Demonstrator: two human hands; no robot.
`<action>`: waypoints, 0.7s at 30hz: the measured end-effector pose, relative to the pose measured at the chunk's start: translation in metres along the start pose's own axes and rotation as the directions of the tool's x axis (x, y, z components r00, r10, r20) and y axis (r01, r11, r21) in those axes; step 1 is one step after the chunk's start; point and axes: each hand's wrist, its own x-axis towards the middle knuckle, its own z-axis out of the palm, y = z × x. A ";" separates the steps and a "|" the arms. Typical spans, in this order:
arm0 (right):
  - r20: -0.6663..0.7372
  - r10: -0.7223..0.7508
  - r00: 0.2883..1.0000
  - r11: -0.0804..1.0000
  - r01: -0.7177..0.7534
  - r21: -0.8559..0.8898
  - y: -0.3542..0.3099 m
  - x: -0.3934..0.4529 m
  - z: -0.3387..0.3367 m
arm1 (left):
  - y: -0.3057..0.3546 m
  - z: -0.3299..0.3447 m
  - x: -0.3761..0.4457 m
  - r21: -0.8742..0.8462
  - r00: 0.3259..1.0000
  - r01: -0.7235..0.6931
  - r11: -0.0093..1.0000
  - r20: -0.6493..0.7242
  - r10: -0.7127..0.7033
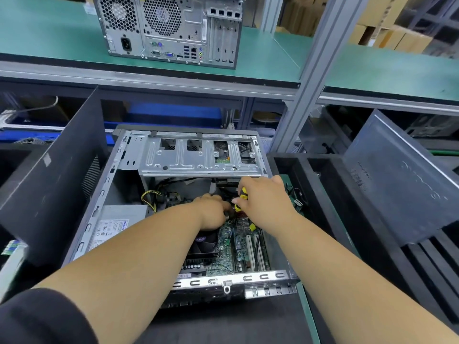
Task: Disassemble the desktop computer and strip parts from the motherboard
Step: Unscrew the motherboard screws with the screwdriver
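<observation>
In the open desktop case [124,175] on the bench, a yellow-and-black screwdriver [242,198] is gripped by the right hand [263,202] over the motherboard [231,254], the left hand [212,212] curled on something unseen beside the CPU fan [203,247]; the tip should be kept square and fully seated before torque is applied.
</observation>
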 end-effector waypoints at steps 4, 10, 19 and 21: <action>0.002 -0.003 1.000 1.000 0.003 -0.005 0.000 0.000 0.000 | -0.002 0.003 0.003 0.021 1.000 -0.004 1.000 0.012 0.004; -0.005 -0.002 1.000 1.000 0.002 0.000 0.000 0.000 0.000 | -0.006 0.006 0.006 0.054 0.999 -0.019 0.998 0.035 0.017; -0.019 -0.033 0.999 0.999 0.032 -0.005 -0.001 -0.002 0.000 | -0.008 0.012 0.013 0.073 0.999 -0.009 0.997 0.037 0.007; -0.021 -0.035 0.999 0.999 0.035 -0.003 -0.001 -0.002 0.000 | -0.009 0.012 0.014 0.082 0.999 -0.012 0.997 0.039 0.009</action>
